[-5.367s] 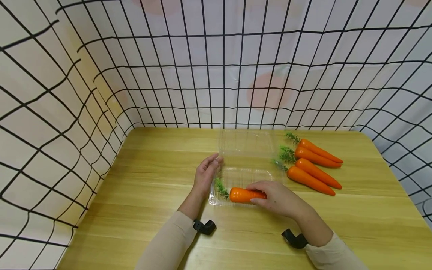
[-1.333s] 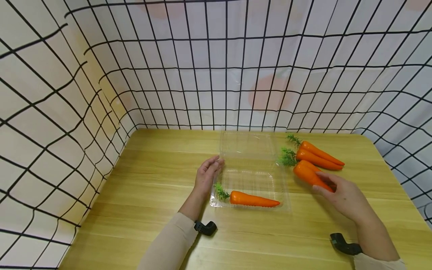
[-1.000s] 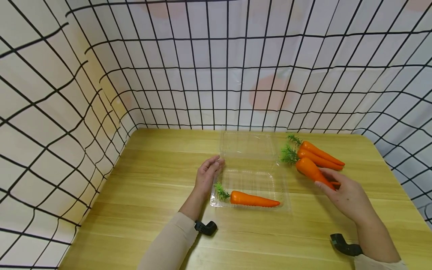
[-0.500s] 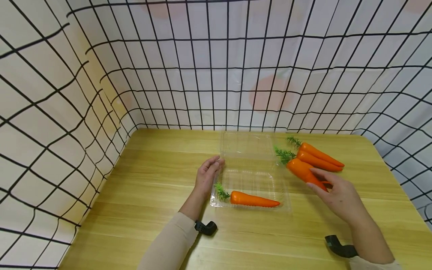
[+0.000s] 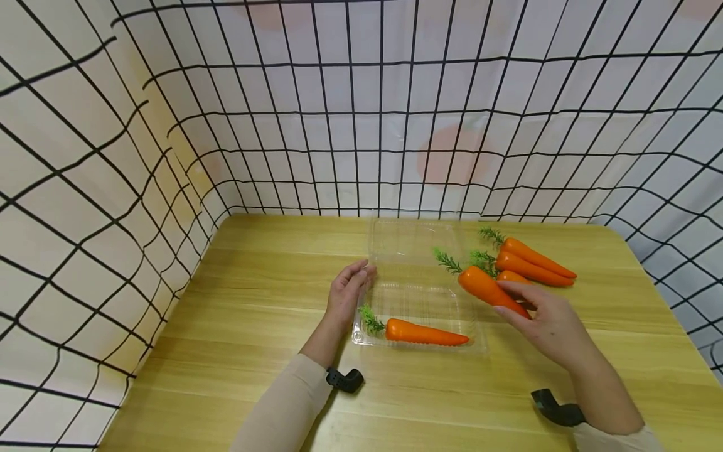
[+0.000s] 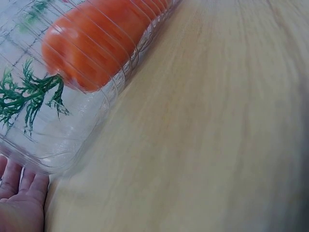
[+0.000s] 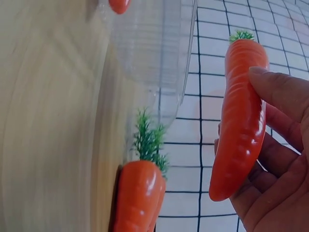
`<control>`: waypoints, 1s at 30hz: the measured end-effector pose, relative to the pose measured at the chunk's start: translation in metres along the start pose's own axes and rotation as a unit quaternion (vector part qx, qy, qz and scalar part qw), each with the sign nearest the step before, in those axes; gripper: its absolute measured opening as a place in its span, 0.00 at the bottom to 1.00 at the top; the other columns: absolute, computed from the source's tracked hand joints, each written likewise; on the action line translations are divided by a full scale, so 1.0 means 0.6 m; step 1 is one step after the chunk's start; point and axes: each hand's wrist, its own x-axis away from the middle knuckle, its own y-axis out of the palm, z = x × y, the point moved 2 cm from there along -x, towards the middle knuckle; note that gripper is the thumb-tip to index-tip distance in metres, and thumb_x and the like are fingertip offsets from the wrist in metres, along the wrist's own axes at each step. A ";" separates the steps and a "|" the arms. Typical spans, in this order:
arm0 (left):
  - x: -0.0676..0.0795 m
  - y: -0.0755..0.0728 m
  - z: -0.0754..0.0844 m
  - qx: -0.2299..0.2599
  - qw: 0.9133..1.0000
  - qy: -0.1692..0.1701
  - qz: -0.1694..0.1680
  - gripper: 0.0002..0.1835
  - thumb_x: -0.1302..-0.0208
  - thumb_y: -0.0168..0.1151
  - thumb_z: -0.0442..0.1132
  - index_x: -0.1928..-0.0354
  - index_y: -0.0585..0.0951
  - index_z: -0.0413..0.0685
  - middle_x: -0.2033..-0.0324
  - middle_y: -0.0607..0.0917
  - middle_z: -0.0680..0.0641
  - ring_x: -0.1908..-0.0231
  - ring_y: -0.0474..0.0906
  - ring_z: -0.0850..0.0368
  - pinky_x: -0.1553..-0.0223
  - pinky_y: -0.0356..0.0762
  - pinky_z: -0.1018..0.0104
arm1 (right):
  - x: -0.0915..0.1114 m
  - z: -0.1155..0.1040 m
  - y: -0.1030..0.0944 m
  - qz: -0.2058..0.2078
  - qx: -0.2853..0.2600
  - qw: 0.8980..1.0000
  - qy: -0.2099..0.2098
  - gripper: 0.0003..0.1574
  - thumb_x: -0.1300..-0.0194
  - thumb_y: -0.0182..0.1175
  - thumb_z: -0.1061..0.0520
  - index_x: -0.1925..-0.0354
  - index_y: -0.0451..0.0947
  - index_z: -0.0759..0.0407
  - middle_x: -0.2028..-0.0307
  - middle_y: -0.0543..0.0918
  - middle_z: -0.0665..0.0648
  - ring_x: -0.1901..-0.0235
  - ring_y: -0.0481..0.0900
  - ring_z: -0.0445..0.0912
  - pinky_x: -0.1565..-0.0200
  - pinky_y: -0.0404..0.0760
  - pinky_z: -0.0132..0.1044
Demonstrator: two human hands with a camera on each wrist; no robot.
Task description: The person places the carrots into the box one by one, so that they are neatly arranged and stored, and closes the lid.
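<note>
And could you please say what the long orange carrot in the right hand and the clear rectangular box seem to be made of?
The long orange carrot looks like glossy plastic or coated foam, judging by its bright highlights. The clear rectangular box appears to be thin, shiny plastic, since it is transparent and ribbed.

Counted: five carrots [image 5: 427, 333], one clear container [image 5: 418, 304], one left hand [image 5: 346, 292], one right hand [image 5: 553, 325], two black wrist devices [image 5: 346, 380], one table [image 5: 243, 314].

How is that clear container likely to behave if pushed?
The clear container is probably light, its walls looking thin and see-through. It would likely flex where pressed, though its ribbing may stiffen it somewhat. With only one carrot inside, it might slide easily.
</note>
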 end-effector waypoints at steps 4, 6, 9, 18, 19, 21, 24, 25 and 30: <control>0.000 0.001 0.001 0.005 1.000 0.002 0.000 0.21 0.25 0.53 0.35 0.34 0.74 0.31 0.39 0.81 0.31 0.36 0.78 0.40 0.32 0.75 0.56 | -0.005 -0.012 0.005 -0.019 -0.011 1.000 0.003 0.34 0.32 0.67 0.41 0.34 0.77 0.55 0.39 0.82 0.65 0.47 0.82 0.61 0.50 0.83 0.60; -0.001 0.001 0.000 0.005 1.000 0.003 -0.002 0.21 0.25 0.53 0.35 0.34 0.74 0.32 0.39 0.81 0.31 0.35 0.78 0.39 0.31 0.74 0.55 | -0.007 -0.018 0.008 -0.023 -0.011 1.000 -0.002 0.34 0.32 0.67 0.42 0.34 0.77 0.55 0.39 0.82 0.64 0.47 0.82 0.60 0.51 0.84 0.57; -0.001 -0.001 -0.001 0.004 1.000 0.003 -0.006 0.22 0.25 0.53 0.35 0.34 0.74 0.32 0.38 0.81 0.31 0.35 0.77 0.39 0.31 0.74 0.56 | -0.011 -0.026 0.013 -0.025 -0.010 1.000 -0.014 0.33 0.32 0.67 0.44 0.34 0.77 0.54 0.42 0.84 0.63 0.50 0.81 0.56 0.54 0.84 0.51; -0.002 -0.002 -0.001 0.010 1.000 0.001 -0.003 0.22 0.24 0.53 0.35 0.34 0.73 0.31 0.38 0.80 0.30 0.35 0.77 0.39 0.31 0.74 0.55 | -0.017 -0.052 0.033 -0.040 -0.025 0.998 -0.044 0.31 0.32 0.67 0.44 0.34 0.78 0.49 0.41 0.84 0.60 0.46 0.82 0.56 0.49 0.83 0.57; -0.002 -0.003 -0.002 0.011 1.000 0.000 -0.003 0.22 0.24 0.53 0.35 0.34 0.73 0.31 0.38 0.80 0.30 0.34 0.77 0.39 0.31 0.73 0.55 | -0.018 -0.054 0.035 -0.042 -0.027 0.998 -0.047 0.31 0.32 0.67 0.44 0.34 0.78 0.49 0.41 0.84 0.60 0.46 0.82 0.56 0.48 0.83 0.57; -0.002 -0.003 -0.003 0.012 1.000 -0.001 -0.003 0.21 0.24 0.53 0.34 0.34 0.73 0.32 0.38 0.80 0.30 0.34 0.77 0.39 0.31 0.73 0.55 | -0.020 -0.059 0.039 -0.044 -0.031 0.997 -0.054 0.30 0.32 0.67 0.46 0.34 0.78 0.49 0.40 0.84 0.59 0.45 0.82 0.56 0.47 0.83 0.58; -0.002 -0.004 -0.004 0.010 1.000 -0.002 -0.003 0.22 0.24 0.53 0.35 0.34 0.73 0.32 0.38 0.80 0.31 0.34 0.77 0.39 0.31 0.73 0.56 | -0.023 -0.064 0.045 -0.051 -0.034 0.996 -0.061 0.30 0.31 0.67 0.45 0.34 0.78 0.49 0.40 0.84 0.58 0.45 0.82 0.54 0.47 0.83 0.56; -0.002 -0.003 -0.003 0.008 1.000 -0.001 -0.004 0.22 0.24 0.53 0.35 0.34 0.73 0.32 0.38 0.80 0.31 0.34 0.77 0.39 0.31 0.73 0.56 | -0.024 -0.066 0.047 -0.053 -0.036 0.996 -0.063 0.30 0.31 0.67 0.46 0.34 0.78 0.49 0.40 0.84 0.58 0.45 0.82 0.54 0.47 0.83 0.55; -0.001 -0.002 -0.002 0.013 1.000 0.003 -0.011 0.22 0.24 0.53 0.36 0.33 0.72 0.31 0.37 0.79 0.30 0.34 0.76 0.38 0.30 0.72 0.55 | -0.027 -0.074 0.056 -0.065 -0.043 0.995 -0.064 0.29 0.32 0.68 0.47 0.34 0.78 0.49 0.39 0.83 0.58 0.43 0.81 0.56 0.45 0.83 0.57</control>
